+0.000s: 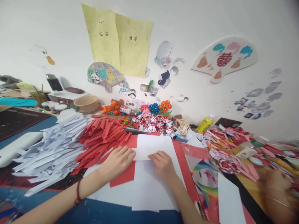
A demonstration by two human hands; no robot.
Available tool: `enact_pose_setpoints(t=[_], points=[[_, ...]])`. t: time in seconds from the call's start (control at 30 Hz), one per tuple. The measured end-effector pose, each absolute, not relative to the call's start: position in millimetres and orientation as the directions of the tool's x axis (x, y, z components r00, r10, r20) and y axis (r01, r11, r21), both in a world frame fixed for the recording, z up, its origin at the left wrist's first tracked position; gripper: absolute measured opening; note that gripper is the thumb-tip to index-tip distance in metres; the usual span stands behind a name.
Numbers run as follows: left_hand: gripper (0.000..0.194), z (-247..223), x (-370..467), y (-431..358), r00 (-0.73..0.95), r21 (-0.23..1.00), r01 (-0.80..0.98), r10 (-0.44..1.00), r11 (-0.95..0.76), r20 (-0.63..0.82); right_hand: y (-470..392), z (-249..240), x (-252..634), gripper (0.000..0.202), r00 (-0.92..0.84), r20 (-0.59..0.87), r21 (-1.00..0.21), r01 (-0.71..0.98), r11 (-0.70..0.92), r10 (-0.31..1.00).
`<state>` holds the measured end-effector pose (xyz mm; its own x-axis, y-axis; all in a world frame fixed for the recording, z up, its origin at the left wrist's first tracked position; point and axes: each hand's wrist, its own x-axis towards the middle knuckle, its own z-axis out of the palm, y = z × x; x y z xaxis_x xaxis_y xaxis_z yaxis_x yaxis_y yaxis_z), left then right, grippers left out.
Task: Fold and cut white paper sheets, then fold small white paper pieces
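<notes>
Low over the table, a small piece of white paper [143,154] stretches between my two hands. My left hand [121,159], with a dark red cord bracelet on the wrist, has its fingers closed on the left end. At the other end, the fingers of my right hand [163,163] are curled onto the paper's lower edge. Beneath lie larger white sheets [151,189], on top of red paper [125,174]. To the left of my hands are a heap of folded red strips [104,133] and a bigger heap of folded white strips [56,143].
Red-and-white paper flowers [153,123] stand at the back by the wall [177,18]. Another person's arm [277,194] rests at the right, near pink strips [252,169]. A yellow bottle [205,124], a round wooden box [86,104] and a black flask [53,82] line the back.
</notes>
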<state>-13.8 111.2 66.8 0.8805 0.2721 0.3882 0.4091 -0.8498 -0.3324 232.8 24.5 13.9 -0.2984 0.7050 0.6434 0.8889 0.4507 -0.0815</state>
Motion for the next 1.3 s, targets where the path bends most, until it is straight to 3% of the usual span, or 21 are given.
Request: enact_pose_setpoints(t=[0.13, 0.17, 0.27, 0.43, 0.57, 0.67, 0.8, 0.9, 0.97, 1.07, 1.17, 1.3], points=[[0.014, 62, 33, 131, 0.835, -0.041, 0.53, 0.513, -0.847, 0.198, 20, 15, 229, 0.016, -0.32, 0.464, -0.149, 0.891, 0.429, 0.826], [0.02, 60, 42, 137, 0.829, -0.016, 0.539, 0.528, -0.842, 0.184, 19, 17, 229, 0.013, -0.302, 0.435, -0.191, 0.889, 0.415, 0.848], [0.033, 53, 61, 149, 0.838, 0.032, 0.528, 0.526, -0.849, 0.146, 18, 22, 228, 0.016, -0.255, 0.395, -0.288, 0.878, 0.382, 0.883], [0.038, 49, 74, 155, 0.853, 0.116, 0.499, 0.51, -0.859, 0.109, 21, 24, 227, 0.021, -0.195, 0.417, -0.309, 0.888, 0.34, 0.888], [0.037, 41, 72, 163, 0.845, 0.237, 0.494, 0.526, -0.837, 0.099, 24, 21, 231, 0.022, -0.043, 0.423, -0.336, 0.92, 0.201, 0.905], [0.029, 36, 65, 169, 0.841, 0.352, 0.481, 0.536, -0.803, 0.076, 26, 20, 234, 0.027, 0.131, 0.426, -0.448, 0.89, 0.083, 0.895], [0.031, 39, 50, 175, 0.866, 0.512, 0.393, 0.495, -0.763, 0.071, 28, 21, 238, 0.031, 0.395, 0.42, -0.671, 0.742, -0.014, 0.817], [0.018, 50, 40, 181, 0.894, 0.63, 0.298, 0.441, -0.717, 0.078, 30, 19, 248, 0.034, 0.54, 0.396, -0.786, 0.618, -0.03, 0.743], [0.01, 59, 35, 186, 0.914, 0.704, 0.224, 0.396, -0.674, 0.088, 32, 14, 259, 0.036, 0.603, 0.369, -0.856, 0.517, 0.005, 0.707], [0.018, 70, 27, 197, 0.933, 0.792, 0.126, 0.343, -0.598, 0.11, 36, 6, 273, 0.035, 0.648, 0.278, -0.957, 0.25, 0.146, 0.71], [0.026, 77, 21, 206, 0.919, 0.902, 0.023, 0.364, -0.431, 0.151, 37, 1, 280, 0.045, 0.669, 0.14, -0.975, -0.037, 0.22, 0.73], [0.038, 82, 13, 213, 0.81, 0.985, -0.154, 0.561, -0.082, 0.173, 36, -2, 283, 0.048, 0.745, 0.134, -0.952, -0.087, 0.294, 0.654]])
